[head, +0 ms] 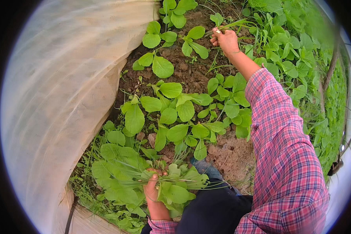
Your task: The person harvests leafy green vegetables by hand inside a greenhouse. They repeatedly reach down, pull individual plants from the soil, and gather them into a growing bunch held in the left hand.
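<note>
My left hand (152, 188) grips a bunch of leafy green plants (175, 191) with long grass blades mixed in, low in the view near my knee. Stretched out over the bed, my right hand (225, 40) pinches a tuft of grass (237, 24) between thumb and fingers; where the tuft meets the soil cannot be made out. Close to that hand stand a small seedling (217, 19) and a larger leafy plant (195, 42). Between my two hands, several broad-leaved green plants (175, 111) grow from brown soil (190, 70).
Translucent plastic sheeting (76, 73) slopes along the left side of the bed. Dense greens (292, 58) grow on the right, with a wooden pole (332, 67) beyond them. A bare soil patch (232, 155) lies beside my boot (206, 169). Weeds (87, 172) crowd the lower left.
</note>
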`<state>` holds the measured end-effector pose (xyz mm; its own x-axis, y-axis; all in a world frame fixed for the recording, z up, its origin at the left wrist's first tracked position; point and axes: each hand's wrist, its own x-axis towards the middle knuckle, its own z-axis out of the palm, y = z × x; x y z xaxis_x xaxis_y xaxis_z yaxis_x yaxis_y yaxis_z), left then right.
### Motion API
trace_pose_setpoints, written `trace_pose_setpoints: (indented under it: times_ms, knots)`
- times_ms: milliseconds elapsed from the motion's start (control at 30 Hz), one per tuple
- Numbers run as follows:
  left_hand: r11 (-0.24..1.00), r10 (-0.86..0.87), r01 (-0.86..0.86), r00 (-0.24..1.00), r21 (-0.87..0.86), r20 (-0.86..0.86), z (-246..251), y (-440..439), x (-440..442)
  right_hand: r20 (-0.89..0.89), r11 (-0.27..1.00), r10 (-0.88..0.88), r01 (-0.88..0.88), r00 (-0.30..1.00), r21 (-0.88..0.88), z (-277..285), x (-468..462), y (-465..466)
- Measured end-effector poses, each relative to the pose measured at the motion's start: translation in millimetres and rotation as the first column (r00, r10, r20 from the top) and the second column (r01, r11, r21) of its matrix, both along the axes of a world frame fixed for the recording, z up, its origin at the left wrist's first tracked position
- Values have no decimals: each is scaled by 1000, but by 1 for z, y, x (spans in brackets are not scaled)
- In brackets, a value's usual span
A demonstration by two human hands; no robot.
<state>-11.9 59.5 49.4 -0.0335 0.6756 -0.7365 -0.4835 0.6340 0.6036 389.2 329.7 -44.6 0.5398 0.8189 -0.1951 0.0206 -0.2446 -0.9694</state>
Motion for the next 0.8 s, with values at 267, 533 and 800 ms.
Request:
trace_pose_setpoints:
  times_ms: [267, 533, 800]
  knots:
    - [999, -31, 30, 998, 26, 58, 2, -5, 14, 612, 630, 763, -451, 207, -632, -3, -31, -80]
    - [997, 18, -23, 997, 72, 79, 5, -26, 4, 516, 497, 855, -377, 57, -782, -3, -57, -79]
    - [997, 44, -49, 994, 57, 98, -3, -32, -2, 589, 899, 408, -195, 698, -393, -40, -62, -58]
